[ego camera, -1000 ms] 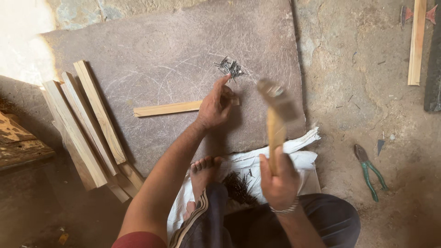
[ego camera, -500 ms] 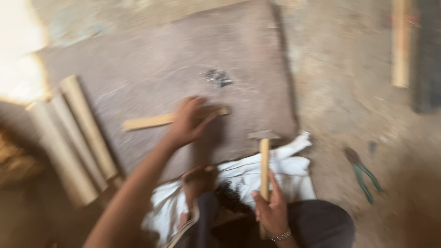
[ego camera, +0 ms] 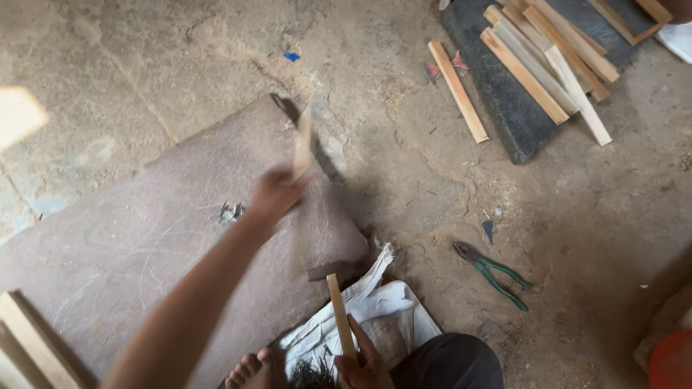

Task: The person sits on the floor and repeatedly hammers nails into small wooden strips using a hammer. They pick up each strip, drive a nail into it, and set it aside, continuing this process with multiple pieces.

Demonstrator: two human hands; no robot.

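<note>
The left hand [ego camera: 277,193] is reaching out over the brown board [ego camera: 144,245] that is lying flat on the concrete floor [ego camera: 404,180], and its fingers are closing around the lower end of a thin wooden strip [ego camera: 303,140]; the strip is tilting upward and away from the person, blurred, with its far end showing dark against the floor just past the board's edge. The right hand [ego camera: 364,364] is sitting low at the bottom of the view, its fingers wrapping the wooden handle of a hammer [ego camera: 335,302], whose dark metal head is lying at the near corner of the board, touching the white cloth [ego camera: 375,313] that is bunching up beside the person's knee. A small heap of nails [ego camera: 231,212] is lying on the board just to the left of the left hand, near it but apart. A bare foot is showing at the bottom edge beside the cloth. Green-handled pliers [ego camera: 494,274] are lying on the floor to the right of the cloth, well apart from both hands. Farther off, at the top right, several wooden slats [ego camera: 537,61] are lying across a dark slab [ego camera: 504,108], with one more slat resting on the floor just beside it
</note>
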